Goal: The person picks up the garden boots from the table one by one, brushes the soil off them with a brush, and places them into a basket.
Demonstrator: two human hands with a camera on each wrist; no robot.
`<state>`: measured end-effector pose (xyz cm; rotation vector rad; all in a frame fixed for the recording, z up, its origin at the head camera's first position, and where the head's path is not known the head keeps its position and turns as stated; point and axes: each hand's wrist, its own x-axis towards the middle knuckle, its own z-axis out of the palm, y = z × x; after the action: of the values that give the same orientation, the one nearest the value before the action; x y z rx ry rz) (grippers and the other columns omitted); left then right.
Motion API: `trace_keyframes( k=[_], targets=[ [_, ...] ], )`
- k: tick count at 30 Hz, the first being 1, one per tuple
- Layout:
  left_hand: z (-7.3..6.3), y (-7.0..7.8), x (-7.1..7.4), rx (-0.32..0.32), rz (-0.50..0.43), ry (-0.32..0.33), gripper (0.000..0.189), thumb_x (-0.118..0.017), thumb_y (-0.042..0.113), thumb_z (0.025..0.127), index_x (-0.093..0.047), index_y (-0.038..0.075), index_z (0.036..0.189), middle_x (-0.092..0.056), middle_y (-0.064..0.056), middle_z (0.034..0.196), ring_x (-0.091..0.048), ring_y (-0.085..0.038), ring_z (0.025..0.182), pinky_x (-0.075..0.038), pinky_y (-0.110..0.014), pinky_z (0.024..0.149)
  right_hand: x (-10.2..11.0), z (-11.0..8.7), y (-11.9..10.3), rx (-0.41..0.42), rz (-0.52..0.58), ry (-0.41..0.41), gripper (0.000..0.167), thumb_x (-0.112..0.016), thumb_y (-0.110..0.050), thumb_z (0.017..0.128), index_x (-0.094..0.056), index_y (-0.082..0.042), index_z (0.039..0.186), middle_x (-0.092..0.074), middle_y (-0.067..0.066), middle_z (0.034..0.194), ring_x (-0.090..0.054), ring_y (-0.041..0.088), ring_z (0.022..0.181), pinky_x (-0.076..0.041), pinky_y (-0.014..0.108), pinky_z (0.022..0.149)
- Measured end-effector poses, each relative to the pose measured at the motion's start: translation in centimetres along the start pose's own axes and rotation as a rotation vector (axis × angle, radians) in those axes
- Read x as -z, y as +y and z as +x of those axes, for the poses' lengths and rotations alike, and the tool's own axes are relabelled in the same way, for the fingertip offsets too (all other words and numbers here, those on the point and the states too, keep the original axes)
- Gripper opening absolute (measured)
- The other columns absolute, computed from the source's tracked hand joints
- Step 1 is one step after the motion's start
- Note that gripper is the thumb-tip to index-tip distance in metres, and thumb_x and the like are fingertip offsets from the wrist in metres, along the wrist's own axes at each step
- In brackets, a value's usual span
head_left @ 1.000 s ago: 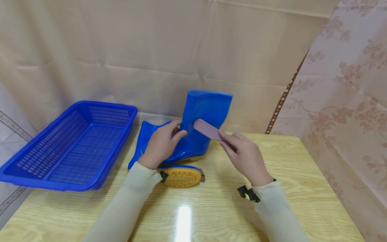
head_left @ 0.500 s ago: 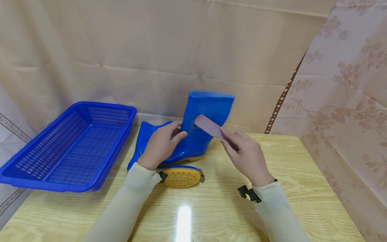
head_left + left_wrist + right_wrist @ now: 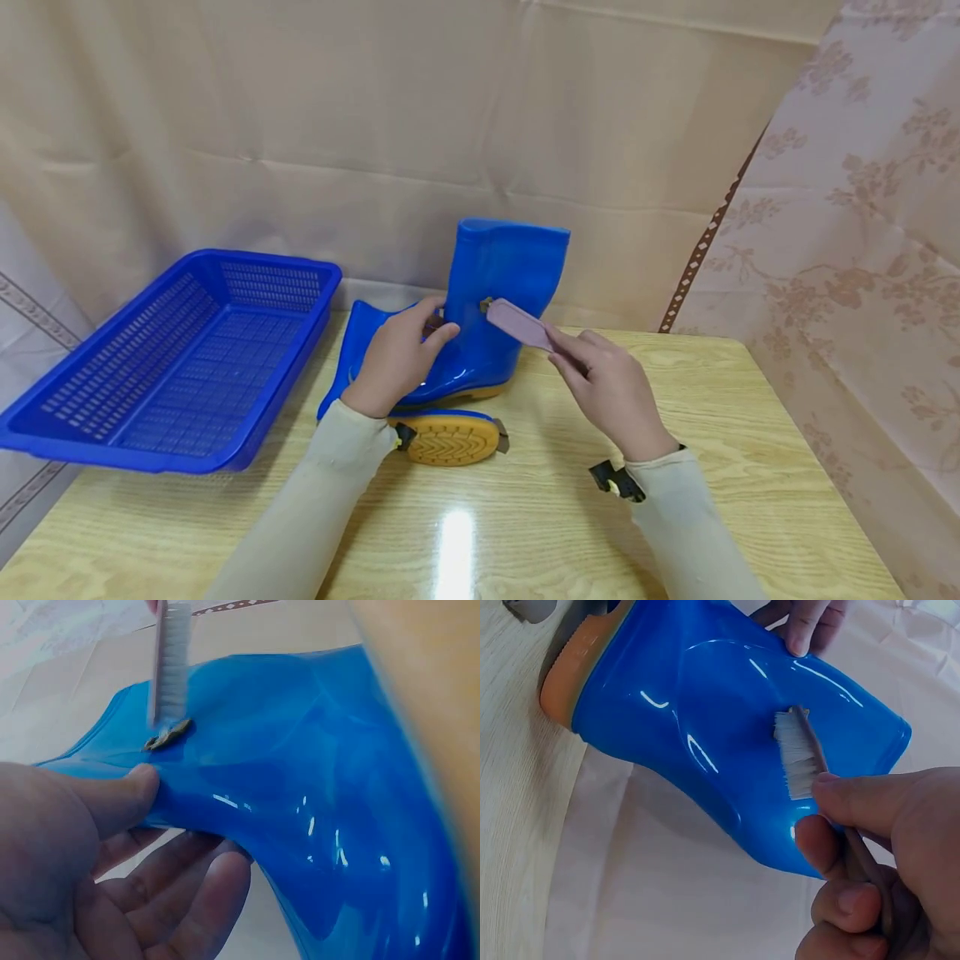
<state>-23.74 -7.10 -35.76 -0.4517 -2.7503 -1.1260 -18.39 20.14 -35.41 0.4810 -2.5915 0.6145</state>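
A blue rain boot (image 3: 510, 275) with a yellow sole stands on the table, its shaft up. My left hand (image 3: 397, 358) holds the front of that shaft, thumb on the outer side and fingers curled beneath, as the left wrist view shows. Between the thumb and fingers of my right hand (image 3: 611, 387) is the handle of a mauve scrub brush (image 3: 519, 323). Its white bristles (image 3: 799, 754) face the shaft at a brown smear (image 3: 169, 736), which the brush head partly covers. A second boot (image 3: 450, 439) lies on its side in front, its yellow sole toward me.
To the left stands a blue plastic basket (image 3: 318, 333) with slotted walls. Behind the wood-grain table (image 3: 540, 533) hangs a beige curtain (image 3: 375, 125), and a floral cloth (image 3: 862, 208) hangs at the right.
The brush rose slightly along the shaft, then came down again, uncovering part of the brown smear. The boot top wavered right, then leaned back left. Both hands keep their holds.
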Motion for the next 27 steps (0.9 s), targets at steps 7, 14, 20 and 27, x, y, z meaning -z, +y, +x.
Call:
trace_keyframes(
  k=[7, 14, 20, 27],
  targets=[
    [-0.06, 0.05, -0.01, -0.014, 0.011, -0.010, 0.043, -0.059, 0.037, 0.106, -0.055, 0.022, 0.146, -0.071, -0.004, 0.121, -0.068, -0.024, 0.107, -0.056, -0.049, 0.095, 0.12, -0.03, 0.03, 0.103, -0.002, 0.122, 0.037, -0.077, -0.016, 0.095, -0.072, -0.014, 0.132, -0.059, -0.001, 0.075, -0.041, 0.010, 0.057, -0.032, 0.026, 0.048],
    [-0.23, 0.45, 0.15, -0.119, 0.034, -0.056, 0.042, -0.059, 0.035, 0.106, -0.057, 0.021, 0.146, -0.072, -0.001, 0.113, -0.068, -0.018, 0.098, -0.058, -0.042, 0.084, 0.06, -0.10, -0.21, 0.185, 0.021, 0.164, 0.044, -0.078, -0.011, 0.094, -0.069, -0.015, 0.137, -0.061, 0.001, 0.080, -0.042, 0.009, 0.059, -0.034, 0.023, 0.050],
    [-0.09, 0.33, -0.02, -0.066, 0.016, -0.032, 0.041, -0.058, 0.035, 0.106, -0.056, 0.022, 0.145, -0.072, -0.002, 0.113, -0.068, -0.020, 0.098, -0.058, -0.045, 0.088, 0.18, -0.24, -0.27, 0.063, -0.006, 0.056, 0.040, -0.074, -0.018, 0.097, -0.069, -0.017, 0.137, -0.063, 0.001, 0.082, -0.044, 0.012, 0.060, -0.035, 0.026, 0.050],
    [0.05, -0.19, -0.24, 0.000, -0.005, 0.000, 0.042, -0.059, 0.036, 0.106, -0.056, 0.023, 0.145, -0.070, -0.003, 0.116, -0.067, -0.023, 0.101, -0.057, -0.049, 0.093, 0.41, -0.18, -0.02, 0.012, -0.042, 0.027, 0.037, -0.074, -0.017, 0.097, -0.071, -0.015, 0.134, -0.063, 0.001, 0.079, -0.042, 0.012, 0.056, -0.033, 0.028, 0.048]
  ],
)
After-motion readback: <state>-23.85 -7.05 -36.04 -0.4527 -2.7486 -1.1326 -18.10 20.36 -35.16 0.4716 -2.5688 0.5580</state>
